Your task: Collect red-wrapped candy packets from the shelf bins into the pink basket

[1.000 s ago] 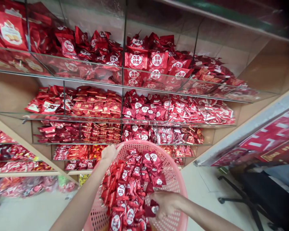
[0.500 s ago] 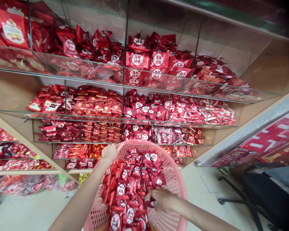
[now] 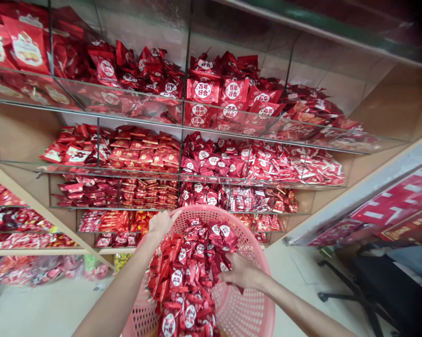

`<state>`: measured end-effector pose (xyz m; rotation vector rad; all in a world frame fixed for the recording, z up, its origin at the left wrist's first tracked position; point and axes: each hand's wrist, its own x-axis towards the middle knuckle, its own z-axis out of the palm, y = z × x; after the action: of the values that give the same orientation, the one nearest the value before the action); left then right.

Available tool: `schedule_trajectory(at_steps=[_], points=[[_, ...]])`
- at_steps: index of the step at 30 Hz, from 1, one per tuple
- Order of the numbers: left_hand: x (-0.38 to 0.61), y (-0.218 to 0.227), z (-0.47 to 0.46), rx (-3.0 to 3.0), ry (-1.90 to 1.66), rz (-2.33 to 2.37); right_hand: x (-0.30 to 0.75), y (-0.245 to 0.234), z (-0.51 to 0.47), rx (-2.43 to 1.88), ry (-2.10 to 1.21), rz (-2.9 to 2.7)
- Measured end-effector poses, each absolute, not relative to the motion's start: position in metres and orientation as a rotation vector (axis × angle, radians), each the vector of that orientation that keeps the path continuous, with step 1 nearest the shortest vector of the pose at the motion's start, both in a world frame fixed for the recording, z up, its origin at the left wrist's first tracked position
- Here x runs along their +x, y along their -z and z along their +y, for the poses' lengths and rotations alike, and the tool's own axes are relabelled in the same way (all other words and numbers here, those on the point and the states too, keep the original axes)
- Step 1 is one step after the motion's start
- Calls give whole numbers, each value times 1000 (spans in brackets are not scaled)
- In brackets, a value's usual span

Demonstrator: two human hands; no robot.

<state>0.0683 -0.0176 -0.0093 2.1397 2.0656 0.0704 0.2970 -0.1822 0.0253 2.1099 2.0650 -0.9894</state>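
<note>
I had my left hand (image 3: 160, 224) clasping the pink perforated basket (image 3: 249, 239) by its far-left rim, my right hand (image 3: 243, 272) against glossy red packets (image 3: 190, 276) inside, hold unclear, judging them light, slippery, best pinched by flat ends.

“百年好合”, printed on red upper-shelf packets (image 3: 203, 90); lettering on basket packets (image 3: 190, 281), too blurred to read

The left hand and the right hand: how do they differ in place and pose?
The left hand is at the rim of the basket, while the right hand reaches inside. The left hand grips the rim; the right hand lies over packets. Both hands are bare.
</note>
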Motion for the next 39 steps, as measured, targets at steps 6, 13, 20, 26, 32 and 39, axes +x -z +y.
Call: schedule_trajectory(at_steps=[6, 13, 20, 26, 32, 39], points=[[68, 9, -18, 2147, -82, 2060, 292, -2, -177, 2254, 1025, 2006], [69, 5, -19, 2147, -60, 2049, 288, 2, -176, 2265, 737, 2019], [69, 6, -19, 2149, -42, 2047, 284, -11, -190, 1956, 751, 2106], [70, 2, -21, 2159, -23, 2057, 277, -13, -191, 1728, 873, 2012], [70, 3, -20, 2146, -37, 2063, 277, -8, -189, 1769, 892, 2010], [69, 7, -18, 2149, -50, 2055, 289, -25, -191, 1836, 1021, 2053]])
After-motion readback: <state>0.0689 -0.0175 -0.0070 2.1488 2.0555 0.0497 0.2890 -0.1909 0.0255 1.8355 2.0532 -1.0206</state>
